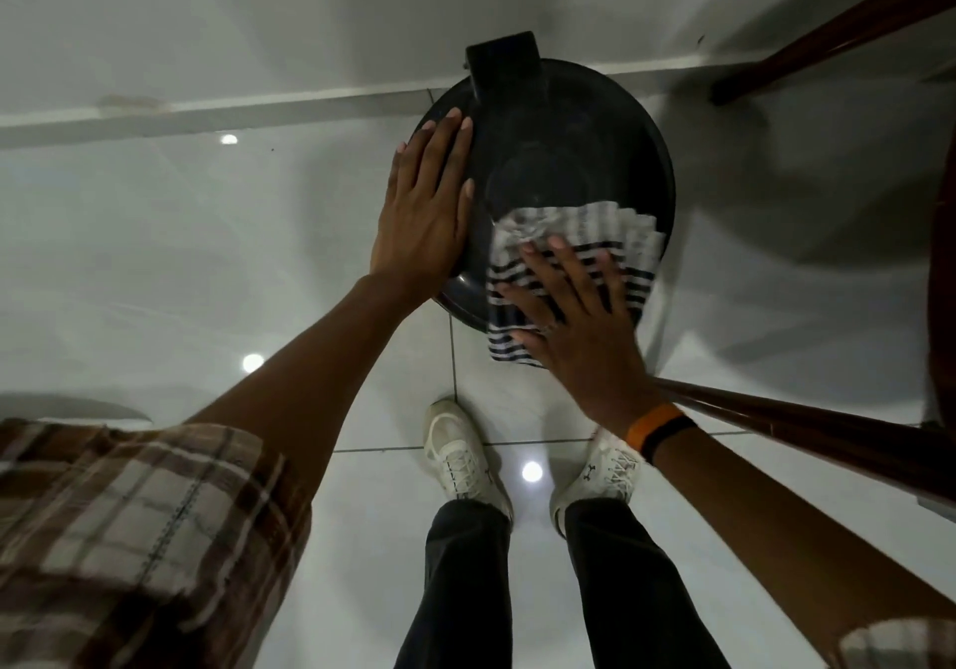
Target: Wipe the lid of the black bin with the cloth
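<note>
**Both palms flat on round black lid, cloth under right**

Right hand (574,316): fingers (564,260) spread and extended, pressed flat on striped cloth (574,234); no clench, no pinch, cloth pinned by palm pressure only. Fingertips aimed toward 11 o'clock. Orange-and-black wristband (659,428) at the wrist.

Left hand (421,203): fingers straight and close together, laid flat against lid's rim at 9 o'clock, tips reaching toward 12; nothing gripped, palm steadying the bin.

Cloth: white with dark stripes, bunched at its upper edge, covering lid from centre out to 5 o'clock, lower end draped over the near rim at 6.

Lid of black bin (558,151): round, glossy, closed, with a raised ring at centre and a block-shaped hinge housing (504,66) at 12 o'clock. Upper half and 3 o'clock arc bare.

Edges and room: skirting board (258,110) and wall just behind the bin at 12. Dark wooden furniture leg (838,42) near at 2 o'clock; another wooden rail (827,441) crossing at 4 o'clock, just beside the right wrist. Open white tiled floor (207,254) from 7 through 10 o'clock. White shoes (465,451) planted at 6, near the bin's base. Plaid sleeve (129,539) at lower left.
</note>
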